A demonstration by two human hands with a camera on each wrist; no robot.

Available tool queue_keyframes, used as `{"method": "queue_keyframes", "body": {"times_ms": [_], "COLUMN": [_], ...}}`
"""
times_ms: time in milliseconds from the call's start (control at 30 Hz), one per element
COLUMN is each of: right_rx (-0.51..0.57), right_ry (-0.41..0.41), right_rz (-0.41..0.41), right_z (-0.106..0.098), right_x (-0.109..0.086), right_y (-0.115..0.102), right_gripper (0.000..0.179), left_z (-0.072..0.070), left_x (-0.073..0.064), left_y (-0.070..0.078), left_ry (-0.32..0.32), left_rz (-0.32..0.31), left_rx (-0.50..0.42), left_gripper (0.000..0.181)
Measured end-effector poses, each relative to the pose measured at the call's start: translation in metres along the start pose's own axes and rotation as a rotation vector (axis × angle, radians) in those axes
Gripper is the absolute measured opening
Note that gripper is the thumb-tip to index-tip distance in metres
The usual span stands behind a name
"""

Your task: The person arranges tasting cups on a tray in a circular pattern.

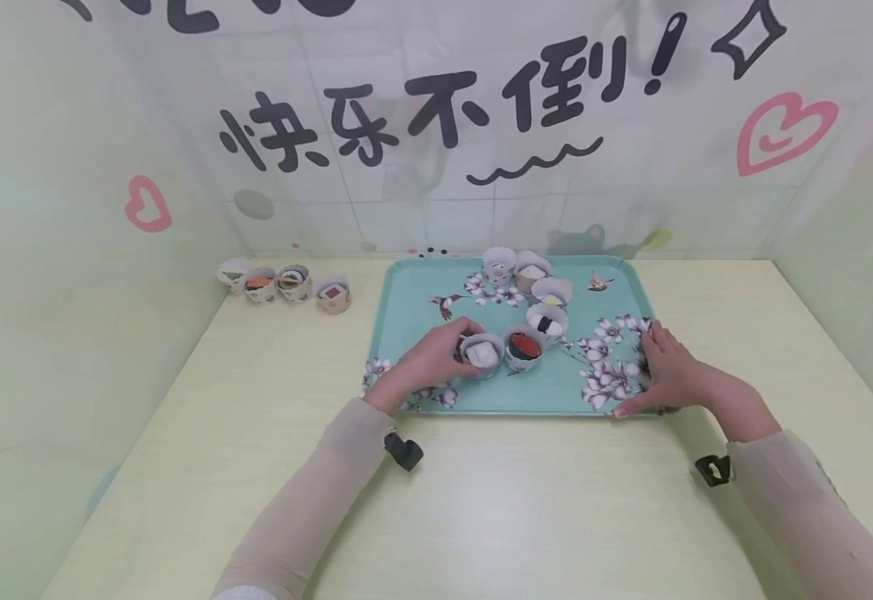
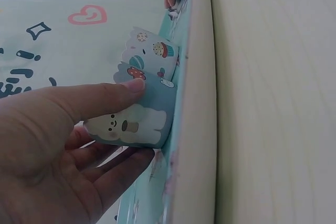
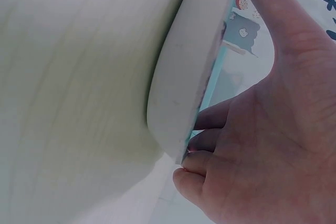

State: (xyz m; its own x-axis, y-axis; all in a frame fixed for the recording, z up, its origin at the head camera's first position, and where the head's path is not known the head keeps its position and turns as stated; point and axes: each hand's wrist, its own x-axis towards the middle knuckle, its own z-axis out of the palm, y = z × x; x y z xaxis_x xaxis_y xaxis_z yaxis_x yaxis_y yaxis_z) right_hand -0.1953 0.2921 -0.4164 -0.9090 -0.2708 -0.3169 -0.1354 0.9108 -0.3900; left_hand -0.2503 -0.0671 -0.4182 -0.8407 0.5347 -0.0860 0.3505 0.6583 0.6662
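Observation:
In the head view my left hand [image 1: 436, 354] grips a paper cupcake cup [image 1: 484, 356] holding a white piece, low over the blue-green tray [image 1: 421, 283]. Thumb and fingers curve round the cup's sides; the left wrist view shows a white bear printed on this cup [image 2: 137, 121]. Beside it stands a cup with a red-topped piece [image 1: 524, 347], and beyond that one with a white and black piece [image 1: 547, 325]. My right hand [image 1: 679, 375] rests spread at the tray's front right corner, thumb at the front edge, fingers by the right rim.
Further cups stand toward the tray's back, among them one with a pale yellow piece [image 1: 552, 292] and one at the rear [image 1: 499, 265]. Left of the tray, several filled cups, including one [image 1: 333, 294], stand in a row on the table [image 1: 256, 375]. A printed wall sheet [image 1: 436, 183] rises behind.

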Motion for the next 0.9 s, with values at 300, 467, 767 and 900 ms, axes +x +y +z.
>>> {"method": "queue_keyframes", "body": {"times_ms": [300,467,767,900], "right_rx": [0.003,0.004,0.007,0.005], "right_ry": [-0.002,-0.008,-0.002,0.0], "right_rz": [-0.005,0.003,-0.003,-0.004], "right_z": [-0.0019,-0.0008,0.0001,0.0002], "right_x": [0.0,0.0005,0.0007,0.0001], "right_y": [-0.0005,0.0004,0.0005,0.0003], "right_gripper": [0.144,0.145,0.145,0.145], "left_z": [0.0002,0.0,-0.0025,-0.0057], "left_x": [0.0024,0.0026,-0.0025,-0.0043], "left_y": [0.0001,-0.0004,-0.0014,-0.0023], "left_ry": [0.0,-0.007,-0.014,-0.004], "left_rz": [-0.012,-0.013,-0.008,-0.024], "left_rx": [0.005,0.01,-0.003,-0.028], "left_gripper": [0.062,0.065,0.073,0.074]}}
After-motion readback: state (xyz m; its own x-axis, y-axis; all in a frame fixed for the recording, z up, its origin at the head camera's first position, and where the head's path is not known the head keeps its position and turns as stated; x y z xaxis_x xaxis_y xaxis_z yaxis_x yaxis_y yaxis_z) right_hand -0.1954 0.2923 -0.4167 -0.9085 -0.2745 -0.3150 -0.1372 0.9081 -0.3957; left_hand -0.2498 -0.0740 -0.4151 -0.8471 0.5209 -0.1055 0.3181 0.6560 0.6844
